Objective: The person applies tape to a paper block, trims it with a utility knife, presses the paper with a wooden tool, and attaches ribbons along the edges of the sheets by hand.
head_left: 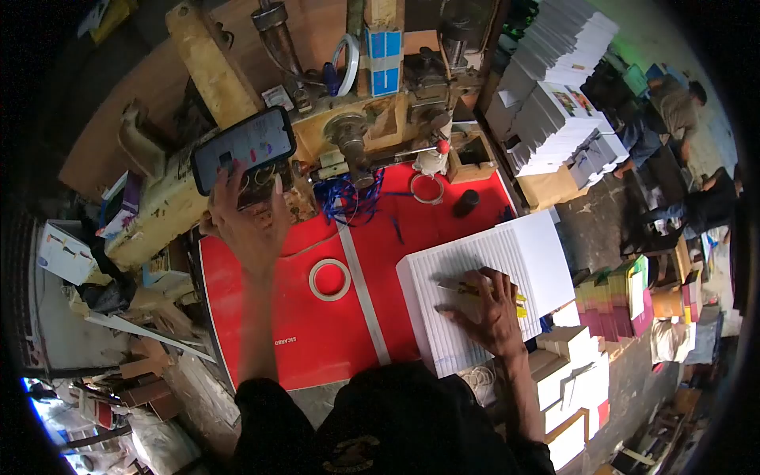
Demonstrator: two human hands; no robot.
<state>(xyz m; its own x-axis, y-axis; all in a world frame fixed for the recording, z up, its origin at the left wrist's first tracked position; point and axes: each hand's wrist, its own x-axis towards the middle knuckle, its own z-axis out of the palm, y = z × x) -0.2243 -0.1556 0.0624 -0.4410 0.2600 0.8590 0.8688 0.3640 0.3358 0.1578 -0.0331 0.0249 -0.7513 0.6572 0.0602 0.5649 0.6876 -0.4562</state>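
Observation:
My left hand (252, 218) is raised with its fingers apart, and a fingertip overlaps the lit screen of a phone (257, 141) propped on the machine. My right hand (491, 317) holds a yellow cutter (520, 305) above a stack of white paper (427, 317) at the right of the red table top (301, 356). The cutter's thin blade points left, over the stack. A roll of tape (329, 280) lies flat on the red surface between my hands.
Blue ribbon (348, 198) lies tangled below the machine (348, 131). Beside it are a red ring (427, 188) and a dark cylinder (466, 203). Tall paper stacks (546, 119) stand at the upper right. Other people (673, 111) are in the right background.

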